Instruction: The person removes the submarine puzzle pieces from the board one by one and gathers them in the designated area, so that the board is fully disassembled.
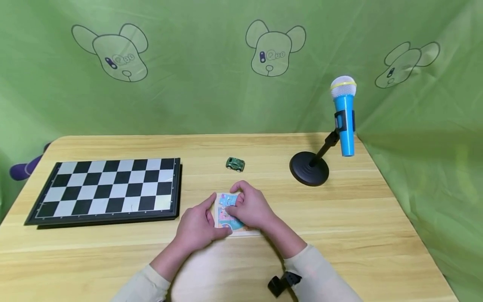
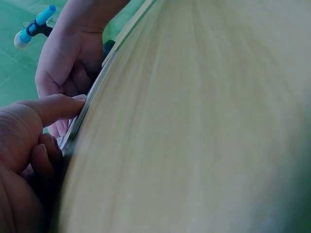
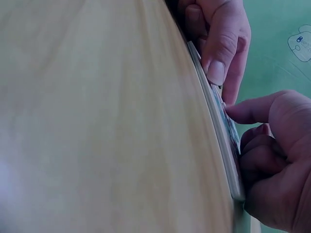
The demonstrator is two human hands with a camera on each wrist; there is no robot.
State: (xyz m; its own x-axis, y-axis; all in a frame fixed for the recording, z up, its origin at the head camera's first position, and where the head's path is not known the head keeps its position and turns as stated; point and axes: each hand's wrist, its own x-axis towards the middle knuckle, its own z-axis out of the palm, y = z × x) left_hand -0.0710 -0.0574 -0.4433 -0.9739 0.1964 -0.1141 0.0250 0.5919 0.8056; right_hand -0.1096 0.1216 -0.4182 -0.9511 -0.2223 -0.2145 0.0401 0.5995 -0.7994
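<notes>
A small picture puzzle board [image 1: 228, 214] lies flat on the wooden table [image 1: 339, 218], right in front of me. My left hand [image 1: 199, 227] holds its left edge: the thumb [image 2: 54, 108] lies on the rim and the other fingers curl beside it. My right hand [image 1: 252, 206] covers the board's right half. Its index fingertip [image 3: 228, 109] presses on a light blue piece [image 1: 227, 200] near the top, with the remaining fingers curled. In both wrist views the board [image 3: 221, 121] shows only edge-on.
A folded chessboard [image 1: 109, 186] lies at the left. A small green toy car [image 1: 235, 164] sits just beyond the puzzle. A blue toy microphone [image 1: 344, 115] on a black round stand [image 1: 309, 168] stands at the right. A green cloth backdrop hangs behind.
</notes>
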